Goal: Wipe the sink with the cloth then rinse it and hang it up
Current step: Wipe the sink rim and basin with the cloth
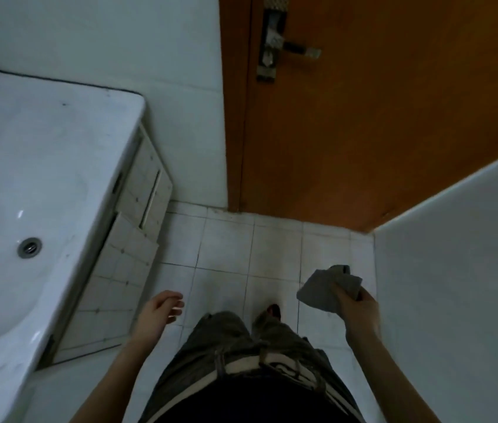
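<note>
Our right hand [356, 303] clamps bunched grey cloth [328, 286] at waist height over tiled floor [226, 248], well apart from sink [12, 184] at left. Left hand [162, 309] hangs relaxed, holding nothing. Wiping likely not begun.

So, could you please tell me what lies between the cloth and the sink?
In the head view, floor tiles, the open left hand and the tiled front of the cabinet lie between the cloth and the sink.
</note>
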